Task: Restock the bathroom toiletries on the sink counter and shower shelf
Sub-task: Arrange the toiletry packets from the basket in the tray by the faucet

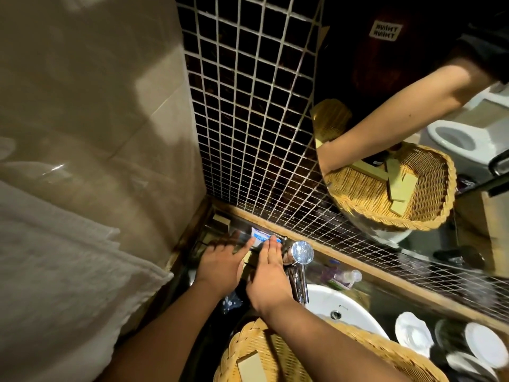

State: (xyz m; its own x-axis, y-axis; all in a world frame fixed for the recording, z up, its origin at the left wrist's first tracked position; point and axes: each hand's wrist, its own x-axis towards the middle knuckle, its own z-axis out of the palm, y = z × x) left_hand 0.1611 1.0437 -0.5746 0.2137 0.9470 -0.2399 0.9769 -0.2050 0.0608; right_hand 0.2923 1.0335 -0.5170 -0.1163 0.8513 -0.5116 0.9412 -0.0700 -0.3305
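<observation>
Both my hands reach to the back left corner of the sink counter. My left hand and my right hand lie flat, fingers stretched, over a small dark tray holding a white-and-blue packet and a tan box. The fingertips touch the packet; neither hand closes around anything. A wicker basket with a pale box sits under my forearms at the bottom.
A chrome tap stands just right of my right hand over the white basin. A small clear bottle lies behind it. White dishes are at the right. White towels hang left. The mirror reflects the basket.
</observation>
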